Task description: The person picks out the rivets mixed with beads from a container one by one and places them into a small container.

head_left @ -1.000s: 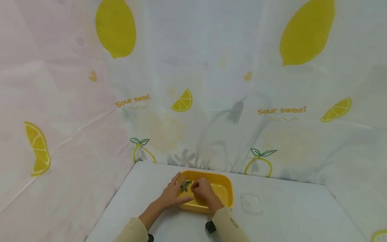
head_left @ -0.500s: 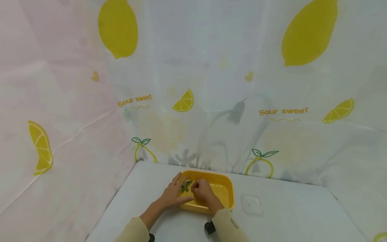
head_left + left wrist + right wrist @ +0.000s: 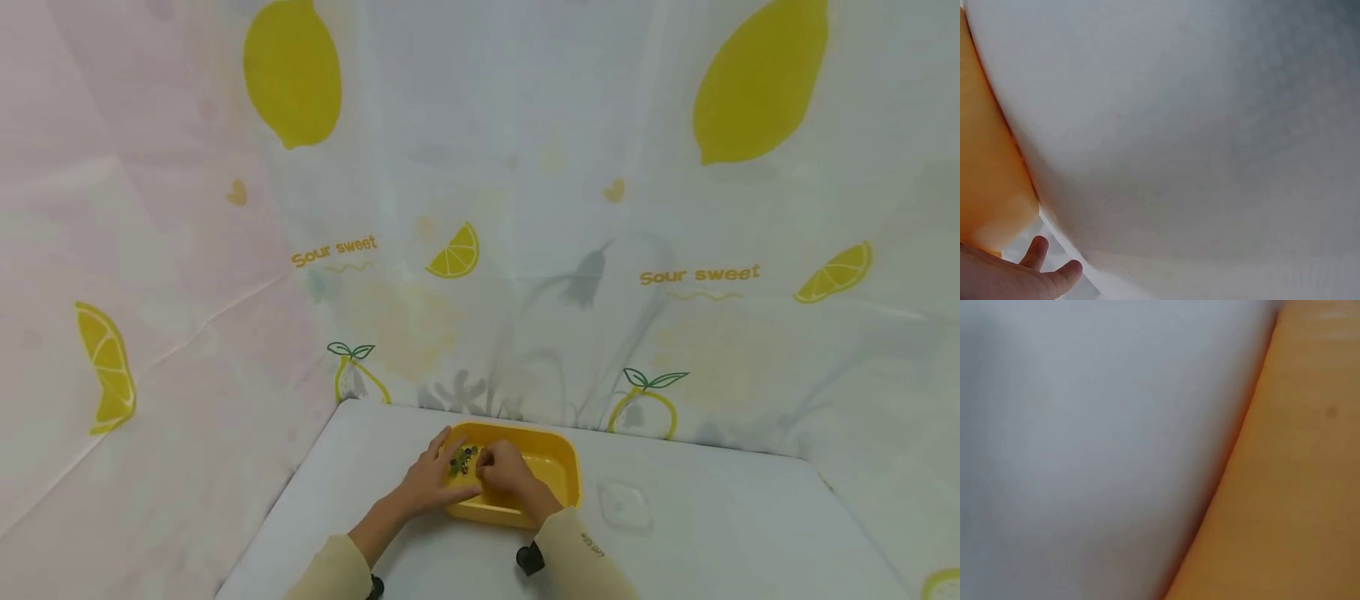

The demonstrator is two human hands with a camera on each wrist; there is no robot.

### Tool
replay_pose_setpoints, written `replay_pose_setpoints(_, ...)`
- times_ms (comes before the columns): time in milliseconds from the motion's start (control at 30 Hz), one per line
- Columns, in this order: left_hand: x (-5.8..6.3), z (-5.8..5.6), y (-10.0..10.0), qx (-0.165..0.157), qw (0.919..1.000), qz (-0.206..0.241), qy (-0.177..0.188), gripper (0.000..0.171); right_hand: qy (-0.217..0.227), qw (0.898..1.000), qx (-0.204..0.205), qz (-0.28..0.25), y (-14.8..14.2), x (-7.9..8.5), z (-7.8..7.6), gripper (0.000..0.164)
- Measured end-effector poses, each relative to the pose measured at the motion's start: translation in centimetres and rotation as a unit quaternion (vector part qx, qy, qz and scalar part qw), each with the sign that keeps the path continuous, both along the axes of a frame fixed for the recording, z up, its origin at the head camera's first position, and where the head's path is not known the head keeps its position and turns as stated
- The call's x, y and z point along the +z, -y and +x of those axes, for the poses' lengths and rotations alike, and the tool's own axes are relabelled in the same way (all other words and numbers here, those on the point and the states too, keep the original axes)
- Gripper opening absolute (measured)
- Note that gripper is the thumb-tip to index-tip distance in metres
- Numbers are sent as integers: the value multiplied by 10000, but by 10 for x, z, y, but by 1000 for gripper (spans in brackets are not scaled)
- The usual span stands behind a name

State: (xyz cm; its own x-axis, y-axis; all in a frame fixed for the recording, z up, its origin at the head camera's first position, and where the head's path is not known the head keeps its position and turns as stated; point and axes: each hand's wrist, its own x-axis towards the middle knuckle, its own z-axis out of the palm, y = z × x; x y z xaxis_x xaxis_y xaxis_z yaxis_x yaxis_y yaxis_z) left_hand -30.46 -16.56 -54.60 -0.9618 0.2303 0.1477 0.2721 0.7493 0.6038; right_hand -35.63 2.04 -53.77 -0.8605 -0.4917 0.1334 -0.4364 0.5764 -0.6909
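A yellow tray [image 3: 558, 475] with rounded corners stands on the white table. Small glossy green and dark pieces, looking like glass marbles [image 3: 462, 461], lie together at its left end. My left hand [image 3: 429, 485] rests at the tray's left side, its fingers spread around the pieces. In the left wrist view, part of that hand [image 3: 1029, 275] shows beside the tray's outer wall [image 3: 991, 156]. Inside the tray, just right of the pieces, is my right hand [image 3: 506, 468] with curled fingers; what lies between them is hidden. The right wrist view shows only tray wall [image 3: 1291, 475] and tabletop.
A clear, squarish shallow container or lid [image 3: 625, 505] lies on the table [image 3: 735, 517] to the right of the tray. Behind and to the left hang pale curtains [image 3: 525, 250] printed with lemons, meeting the table's edges.
My right hand and forearm have shifted very slightly to the right, still over the tray. The left hand and the tray stay about where they were.
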Motion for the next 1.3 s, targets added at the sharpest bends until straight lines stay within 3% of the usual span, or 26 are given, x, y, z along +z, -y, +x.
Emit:
replay_pose_setpoints(433, -1, 5, 0, -49, 9998, 146, 89, 92, -541, 9967, 130, 591, -17, 11, 5, 13)
replay_pose_setpoints(700, -4, 5, 2, -68, 9996, 68, 271, 92, -472, 9980, -21, 418, -28, 20, 12, 12)
replay_pose_setpoints(1000, 4, 5, 4, 35, 9998, 17, 177, 93, -415, 9971, -28, 630, -34, 30, 8, 11)
replay_pose_setpoints(1300, 3, 0, -1, -25, 9998, 94, 183, 93, -261, 9984, 11, 496, -52, 36, 10, 11)
